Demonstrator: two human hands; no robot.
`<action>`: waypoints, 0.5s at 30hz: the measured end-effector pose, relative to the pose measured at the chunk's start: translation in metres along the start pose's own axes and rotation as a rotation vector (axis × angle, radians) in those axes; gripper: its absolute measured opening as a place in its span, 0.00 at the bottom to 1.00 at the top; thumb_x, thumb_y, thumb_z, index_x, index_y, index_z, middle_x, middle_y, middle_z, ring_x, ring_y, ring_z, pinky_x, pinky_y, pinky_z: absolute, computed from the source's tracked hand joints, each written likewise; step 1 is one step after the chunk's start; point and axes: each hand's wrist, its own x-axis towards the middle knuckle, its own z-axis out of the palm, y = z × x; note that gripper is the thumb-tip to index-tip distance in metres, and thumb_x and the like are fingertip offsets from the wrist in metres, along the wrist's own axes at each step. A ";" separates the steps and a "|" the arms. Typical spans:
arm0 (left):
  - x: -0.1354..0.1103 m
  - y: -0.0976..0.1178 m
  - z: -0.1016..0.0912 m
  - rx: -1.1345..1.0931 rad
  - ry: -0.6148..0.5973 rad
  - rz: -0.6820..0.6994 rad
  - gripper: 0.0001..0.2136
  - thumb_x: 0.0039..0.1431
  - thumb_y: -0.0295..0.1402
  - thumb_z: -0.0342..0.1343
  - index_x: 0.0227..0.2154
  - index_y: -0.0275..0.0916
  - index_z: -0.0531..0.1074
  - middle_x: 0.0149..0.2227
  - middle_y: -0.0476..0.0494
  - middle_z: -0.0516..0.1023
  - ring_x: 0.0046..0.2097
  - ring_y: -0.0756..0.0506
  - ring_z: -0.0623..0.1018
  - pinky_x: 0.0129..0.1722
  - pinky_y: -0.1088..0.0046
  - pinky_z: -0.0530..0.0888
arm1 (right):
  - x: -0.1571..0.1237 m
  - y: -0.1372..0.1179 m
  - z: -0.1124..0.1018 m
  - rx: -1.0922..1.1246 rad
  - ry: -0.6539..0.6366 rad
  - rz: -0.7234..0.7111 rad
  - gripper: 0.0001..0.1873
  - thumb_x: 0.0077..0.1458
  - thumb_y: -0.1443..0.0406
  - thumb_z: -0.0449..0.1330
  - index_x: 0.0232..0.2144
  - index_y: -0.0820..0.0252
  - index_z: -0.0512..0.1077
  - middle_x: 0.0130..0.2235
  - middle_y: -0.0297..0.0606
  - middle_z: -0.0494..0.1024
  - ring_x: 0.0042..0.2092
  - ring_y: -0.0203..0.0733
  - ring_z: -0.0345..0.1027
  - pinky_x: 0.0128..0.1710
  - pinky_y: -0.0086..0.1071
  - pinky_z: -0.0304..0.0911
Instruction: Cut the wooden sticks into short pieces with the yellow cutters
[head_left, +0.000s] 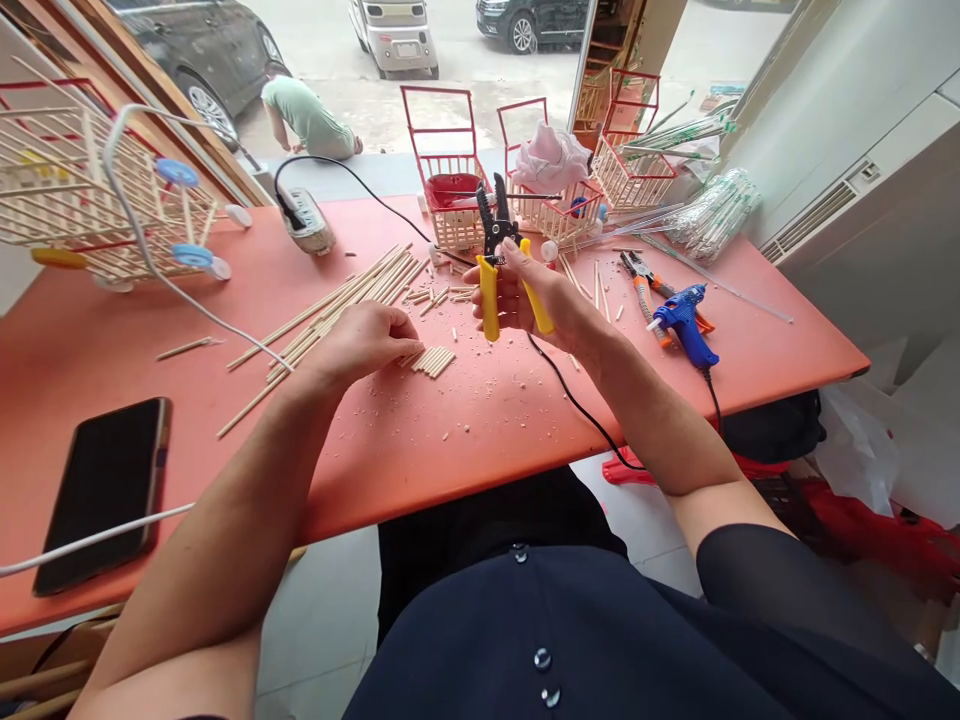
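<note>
My right hand [534, 296] is wrapped round the yellow handles of a pair of black-jawed cutting pliers [498, 262], held upright above the orange table [420, 440]. My left hand [366, 340] rests palm down on the table with its fingers curled at a small row of short cut wooden sticks [433, 360]. A bundle of long wooden sticks [337, 305] lies just beyond the left hand. Short offcuts and wood crumbs [450, 296] are scattered between the two hands.
A blue glue gun [684, 324] and orange-handled pliers [645, 284] lie right of my hands. A black phone [105, 490] with a white cable sits near left. Stick-built carts [90, 190] and red-framed baskets [450, 190] stand at the back. A person crouches outside [307, 116].
</note>
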 end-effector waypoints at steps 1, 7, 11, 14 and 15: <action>0.000 0.000 0.000 0.015 0.005 -0.001 0.09 0.45 0.43 0.63 0.20 0.45 0.77 0.22 0.47 0.79 0.29 0.43 0.74 0.35 0.64 0.68 | 0.000 0.000 0.000 -0.006 0.000 0.001 0.39 0.71 0.31 0.58 0.52 0.58 0.83 0.37 0.41 0.83 0.41 0.43 0.80 0.45 0.36 0.78; 0.003 -0.002 0.003 0.111 0.032 0.031 0.05 0.44 0.40 0.61 0.21 0.46 0.75 0.25 0.46 0.82 0.32 0.41 0.78 0.38 0.63 0.70 | -0.001 0.000 0.000 -0.029 -0.001 -0.014 0.41 0.69 0.29 0.59 0.54 0.58 0.83 0.36 0.40 0.83 0.41 0.44 0.80 0.44 0.36 0.77; 0.006 -0.003 0.008 0.210 0.028 0.063 0.04 0.44 0.37 0.59 0.18 0.47 0.71 0.25 0.43 0.80 0.34 0.38 0.79 0.38 0.61 0.70 | -0.001 0.001 0.001 -0.045 0.011 -0.025 0.41 0.69 0.29 0.59 0.52 0.58 0.84 0.36 0.40 0.83 0.40 0.43 0.79 0.44 0.35 0.77; 0.004 -0.003 0.011 0.277 0.056 0.088 0.06 0.45 0.36 0.58 0.18 0.47 0.67 0.26 0.41 0.79 0.34 0.37 0.77 0.39 0.60 0.70 | 0.000 0.002 0.002 -0.055 0.023 -0.024 0.39 0.70 0.30 0.58 0.50 0.58 0.84 0.36 0.39 0.83 0.39 0.42 0.79 0.43 0.35 0.77; 0.003 -0.003 0.011 0.283 0.073 0.095 0.06 0.46 0.36 0.58 0.18 0.47 0.67 0.26 0.41 0.79 0.35 0.37 0.77 0.40 0.60 0.70 | 0.000 0.002 0.002 -0.057 0.027 -0.024 0.39 0.71 0.30 0.58 0.49 0.58 0.84 0.36 0.39 0.83 0.39 0.42 0.79 0.43 0.35 0.76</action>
